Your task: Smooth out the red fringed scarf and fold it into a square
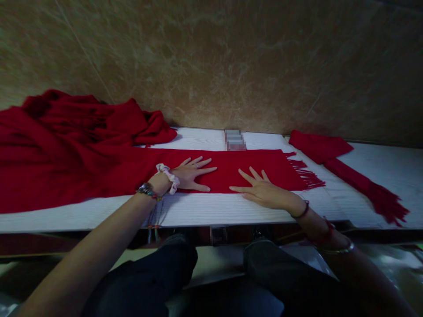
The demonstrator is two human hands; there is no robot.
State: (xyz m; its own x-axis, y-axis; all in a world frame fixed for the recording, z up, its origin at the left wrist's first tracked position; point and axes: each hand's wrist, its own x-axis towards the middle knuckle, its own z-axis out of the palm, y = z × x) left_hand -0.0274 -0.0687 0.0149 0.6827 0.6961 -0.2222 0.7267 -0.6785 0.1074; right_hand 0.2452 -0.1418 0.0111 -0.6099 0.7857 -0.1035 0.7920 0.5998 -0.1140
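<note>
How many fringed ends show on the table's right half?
2: one on the flat red cloth, one on the folded scarf, farther right. Folds may hide another.

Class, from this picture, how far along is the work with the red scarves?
Perhaps done: the narrow, bent-over scarf on the right. In hand: the left hand and right hand lie spread on the flat, fringed strip. Apparently left: the rumpled red cloth heaped at left.

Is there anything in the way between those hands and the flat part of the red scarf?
Nothing visible: the left hand and right hand lie directly on the flat red scarf, fingers spread. The rumpled red fabric and folded red piece lie off to the sides.
</note>
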